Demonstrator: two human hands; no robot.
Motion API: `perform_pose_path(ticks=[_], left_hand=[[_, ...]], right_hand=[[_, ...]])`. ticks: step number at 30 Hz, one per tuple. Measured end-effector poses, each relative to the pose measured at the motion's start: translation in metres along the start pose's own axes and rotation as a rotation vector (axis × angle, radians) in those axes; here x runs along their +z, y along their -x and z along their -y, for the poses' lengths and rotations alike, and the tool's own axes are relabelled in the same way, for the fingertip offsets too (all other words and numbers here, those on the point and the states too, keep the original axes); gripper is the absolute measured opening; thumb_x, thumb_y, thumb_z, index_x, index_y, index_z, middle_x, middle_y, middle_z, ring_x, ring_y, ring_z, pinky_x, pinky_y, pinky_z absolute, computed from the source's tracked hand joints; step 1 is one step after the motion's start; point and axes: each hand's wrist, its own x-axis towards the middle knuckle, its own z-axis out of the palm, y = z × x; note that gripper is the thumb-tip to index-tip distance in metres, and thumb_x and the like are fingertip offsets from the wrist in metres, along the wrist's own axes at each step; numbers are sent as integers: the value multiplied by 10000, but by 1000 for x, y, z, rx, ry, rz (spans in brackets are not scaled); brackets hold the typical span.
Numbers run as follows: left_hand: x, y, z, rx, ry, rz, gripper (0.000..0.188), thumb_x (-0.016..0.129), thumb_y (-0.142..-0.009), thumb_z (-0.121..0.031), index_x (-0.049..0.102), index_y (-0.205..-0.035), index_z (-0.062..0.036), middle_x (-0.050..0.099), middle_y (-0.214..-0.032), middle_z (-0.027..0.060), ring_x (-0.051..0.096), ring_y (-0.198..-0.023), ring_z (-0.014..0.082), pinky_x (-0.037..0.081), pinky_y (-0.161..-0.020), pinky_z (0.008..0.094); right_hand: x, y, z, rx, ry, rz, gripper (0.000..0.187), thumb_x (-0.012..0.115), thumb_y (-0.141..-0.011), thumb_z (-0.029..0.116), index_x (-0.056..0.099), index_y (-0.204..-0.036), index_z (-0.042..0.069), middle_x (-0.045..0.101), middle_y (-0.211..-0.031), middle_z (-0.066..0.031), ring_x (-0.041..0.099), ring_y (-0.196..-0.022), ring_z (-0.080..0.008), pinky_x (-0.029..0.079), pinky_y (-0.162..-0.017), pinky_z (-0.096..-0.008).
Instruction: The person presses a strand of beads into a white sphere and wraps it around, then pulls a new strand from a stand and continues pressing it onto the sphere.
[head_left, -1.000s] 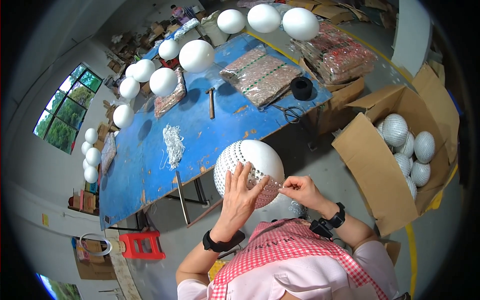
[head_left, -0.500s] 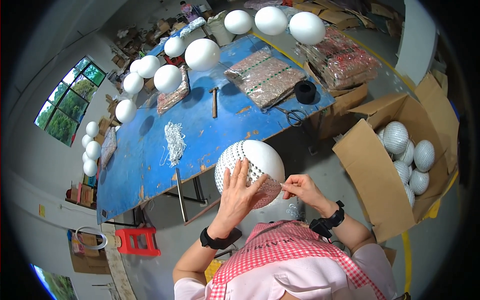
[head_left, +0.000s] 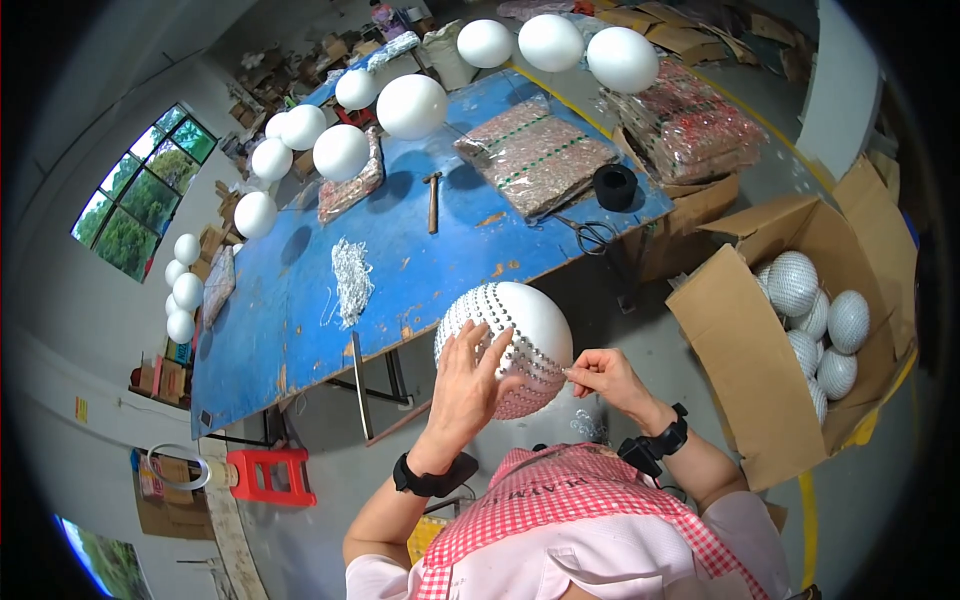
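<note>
The big round ball, white and smooth on one side and dotted with rows of small shiny silver beads on the rest (head_left: 538,308), is in front of the person's chest, just past the near edge of the tabletop. It is round, so no way across it is longer than another. The bead rows bend over the top and come down toward the right.

The left hand (head_left: 468,388) lies on the ball's left and front, its fingers spread and the thumb apart from them. This hand touches more of the ball.

The right hand (head_left: 610,382) is at the ball's right edge, by the end of a bead row. Its grip is a pinch, with thumb and pointing finger together. The ball is just to the left of that pinch. What is between those fingertips is too small to tell. What is under the ball is hidden.

The blue wooden tabletop with worn paint (head_left: 290,340) is behind the ball. On it are a loose heap of silver bead strings (head_left: 351,283), a hammer with a wooden handle (head_left: 433,205), a flat pack in clear plastic (head_left: 540,160), a fat black roll (head_left: 614,188) and dark scissors (head_left: 590,236). Plain white balls (head_left: 412,107) show over its far side.

To the right, an open brown cardboard box (head_left: 750,370) holds silver-covered balls (head_left: 838,322). A red plastic stool (head_left: 270,476) is at the left on the gray floor (head_left: 350,480).
</note>
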Motion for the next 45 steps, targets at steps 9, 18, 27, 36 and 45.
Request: perform_pose_path(ticks=[9,18,27,36,45], left_hand=[[9,8,-4,38,-147,105,619,753,-774,-156,539,-1341,-283,307,-1477,239,279,-1377,478,257,-1085,608],[7,8,-8,40,-165,169,582,733,-800,-200,547,-1332,-344,276,-1502,220,254,-1388,482,217,-1075,666],[8,10,-9,95,-248,151,536,692,-809,-199,560,-1317,-307,349,-1465,210,299,-1380,441,258,-1023,692],[4,5,-3,70,-200,180,558,724,-793,-191,561,-1310,-325,339,-1470,195,281,-1382,457,241,-1034,704],[1,4,-6,59,-107,133,568,734,-795,-158,554,-1319,-288,389,-1399,200,333,-1346,450,264,-1059,649]], right_hand=[[13,6,15,-80,68,-135,117,650,-906,124,612,-938,19,643,-728,-5,560,-609,-35,445,-543,-175],[23,4,18,-263,301,-158,126,673,-886,118,633,-893,-1,641,-705,-9,577,-614,-51,462,-556,-196],[18,1,19,41,204,-145,173,628,-925,177,601,-863,18,645,-693,-21,587,-573,-52,452,-469,-201],[15,10,14,-113,191,-71,152,666,-906,151,598,-867,20,613,-706,5,567,-603,-37,463,-523,-182],[5,0,-2,-15,62,74,170,619,-938,163,619,-883,2,667,-733,-40,625,-658,-72,506,-606,-215]])
